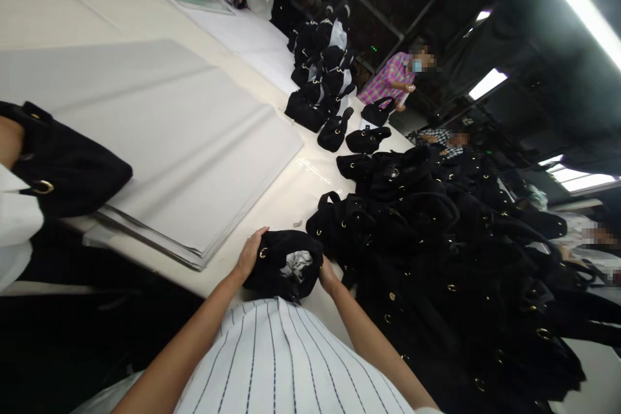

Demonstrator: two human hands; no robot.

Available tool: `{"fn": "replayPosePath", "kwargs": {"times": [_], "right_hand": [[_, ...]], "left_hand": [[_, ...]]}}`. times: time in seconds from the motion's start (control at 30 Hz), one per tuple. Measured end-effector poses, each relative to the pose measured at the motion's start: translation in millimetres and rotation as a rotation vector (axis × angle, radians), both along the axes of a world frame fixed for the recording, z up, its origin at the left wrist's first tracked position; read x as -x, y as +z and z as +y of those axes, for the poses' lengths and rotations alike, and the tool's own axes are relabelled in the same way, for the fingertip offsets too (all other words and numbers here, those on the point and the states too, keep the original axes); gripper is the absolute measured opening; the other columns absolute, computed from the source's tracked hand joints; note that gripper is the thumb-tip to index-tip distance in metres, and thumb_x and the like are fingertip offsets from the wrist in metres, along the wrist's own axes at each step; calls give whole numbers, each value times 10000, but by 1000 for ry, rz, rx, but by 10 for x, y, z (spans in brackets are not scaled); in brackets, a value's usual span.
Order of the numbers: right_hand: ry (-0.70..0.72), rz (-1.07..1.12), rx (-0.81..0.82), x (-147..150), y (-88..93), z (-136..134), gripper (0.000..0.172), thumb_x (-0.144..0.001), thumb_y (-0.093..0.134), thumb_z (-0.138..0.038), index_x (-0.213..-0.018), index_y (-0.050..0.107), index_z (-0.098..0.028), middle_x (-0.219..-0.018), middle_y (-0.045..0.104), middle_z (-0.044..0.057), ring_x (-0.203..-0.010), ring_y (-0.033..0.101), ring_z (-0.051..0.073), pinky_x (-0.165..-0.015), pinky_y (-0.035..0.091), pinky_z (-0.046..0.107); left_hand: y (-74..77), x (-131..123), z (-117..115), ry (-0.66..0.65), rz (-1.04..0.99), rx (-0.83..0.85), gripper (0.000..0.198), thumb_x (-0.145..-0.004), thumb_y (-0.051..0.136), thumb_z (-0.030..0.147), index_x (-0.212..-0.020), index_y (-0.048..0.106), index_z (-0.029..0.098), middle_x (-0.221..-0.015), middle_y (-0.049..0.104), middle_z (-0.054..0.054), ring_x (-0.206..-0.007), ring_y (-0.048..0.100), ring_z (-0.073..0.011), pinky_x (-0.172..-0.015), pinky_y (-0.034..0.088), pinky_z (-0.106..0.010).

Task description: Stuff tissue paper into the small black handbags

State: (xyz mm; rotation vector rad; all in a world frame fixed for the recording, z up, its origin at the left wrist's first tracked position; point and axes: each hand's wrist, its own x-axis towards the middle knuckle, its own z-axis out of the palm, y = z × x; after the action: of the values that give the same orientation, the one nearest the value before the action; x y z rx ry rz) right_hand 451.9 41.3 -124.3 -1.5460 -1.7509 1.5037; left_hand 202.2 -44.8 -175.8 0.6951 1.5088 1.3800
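Note:
A black fabric bag (pixel 272 275) with a gold ring sits at the table's near edge, right in front of my striped shirt. Its mouth faces up, and crumpled pale stuffing (pixel 297 264) shows inside. My left hand (pixel 250 253) presses against the bag's left side, fingers stretched along it. On the opposite side my right hand (pixel 328 275) grips the bag, its fingers mostly hidden behind the fabric. Just beyond, another black bag (pixel 327 217) with a handle loop stands close to the held one.
A large heap of black bags (pixel 436 239) fills the right side. Stacked grey sheets (pixel 194 142) lie on the white table (pixel 310 174) at left. More stuffed bags (pixel 320 71) stand farther back. A co-worker's arm (pixel 10 142) carries a black bag at far left; other people work around the table.

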Motion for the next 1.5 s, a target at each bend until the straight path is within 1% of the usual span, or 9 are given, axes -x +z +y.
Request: {"fn": "replayPosePath", "kwargs": {"times": [0.17, 0.3, 0.37, 0.47, 0.63, 0.87, 1.13, 1.3, 1.5], "right_hand": [[-28, 112, 171, -100, 192, 73, 577, -778, 596, -643, -1134, 700, -201, -1216, 665, 103, -1187, 566, 287, -1053, 396, 462], [3, 165, 100, -36, 540, 289, 514, -741, 708, -512, -1157, 681, -211, -1193, 680, 89, -1153, 596, 246, -1028, 435, 408], [179, 117, 128, 121, 653, 430, 522, -728, 738, -419, -1209, 650, -237, -1253, 648, 72, -1189, 573, 241, -1005, 460, 377], [556, -155, 170, 440, 680, 638, 603, -669, 774, -277, -1248, 615, -221, -1292, 617, 84, -1191, 570, 257, -970, 486, 359], [899, -769, -127, 804, 599, 692, 452, -724, 723, -257, -1152, 620, -152, -1195, 638, 157, -1062, 631, 301, -861, 522, 375], [647, -795, -408, 632, 482, 155, 401, -776, 596, -198, -1155, 497, -110, -1153, 582, 177, -1067, 578, 299, -843, 499, 400], [405, -423, -594, 121, 658, -207, 480, -679, 682, -236, -1113, 478, -220, -1073, 520, 45, -971, 520, 198, -807, 457, 293], [491, -398, -740, 100, 693, -375, 210, -780, 551, -109, -958, 539, -220, -956, 540, 25, -935, 490, 180, -831, 402, 284], [547, -598, -669, 88, 798, -529, 349, -672, 645, -159, -990, 523, -234, -998, 518, 37, -892, 461, 209, -684, 375, 292]], "left_hand": [[48, 208, -79, -184, -94, 60, 639, -914, 262, 620, -1206, 640, 196, -1303, 624, -85, -1277, 511, -245, -1160, 285, -463], [306, 409, -51, -156, -73, 45, 613, -875, 391, 625, -1179, 634, 150, -1308, 610, -140, -1257, 525, -268, -1097, 373, -471], [535, 402, 92, -220, 35, 33, 579, -832, 493, 603, -1181, 632, 162, -1294, 619, -134, -1243, 535, -269, -1088, 386, -454], [849, 257, 427, -573, 324, 71, 589, -790, 557, 540, -1252, 592, 177, -1331, 594, -122, -1235, 541, -254, -1056, 425, -385], [986, -85, 819, -981, 832, 256, 502, -655, 671, 316, -1131, 640, 159, -1129, 687, -142, -1009, 655, -297, -861, 520, -386], [1036, -337, 633, -941, 1183, 176, 370, -717, 574, 147, -1087, 581, 119, -1141, 619, -179, -1070, 600, -313, -854, 489, -414], [882, -202, 161, -869, 1390, -457, 230, -884, 433, 98, -1032, 607, 125, -821, 647, -64, -763, 625, -203, -680, 512, -321], [840, -196, -11, -742, 1555, -856, 230, -857, 456, 41, -1048, 580, 74, -777, 637, -66, -695, 593, -201, -587, 511, -318], [944, -167, -231, -720, 1425, -918, 285, -878, 417, 38, -1090, 574, 146, -802, 630, -55, -717, 595, -162, -638, 523, -277]]}}
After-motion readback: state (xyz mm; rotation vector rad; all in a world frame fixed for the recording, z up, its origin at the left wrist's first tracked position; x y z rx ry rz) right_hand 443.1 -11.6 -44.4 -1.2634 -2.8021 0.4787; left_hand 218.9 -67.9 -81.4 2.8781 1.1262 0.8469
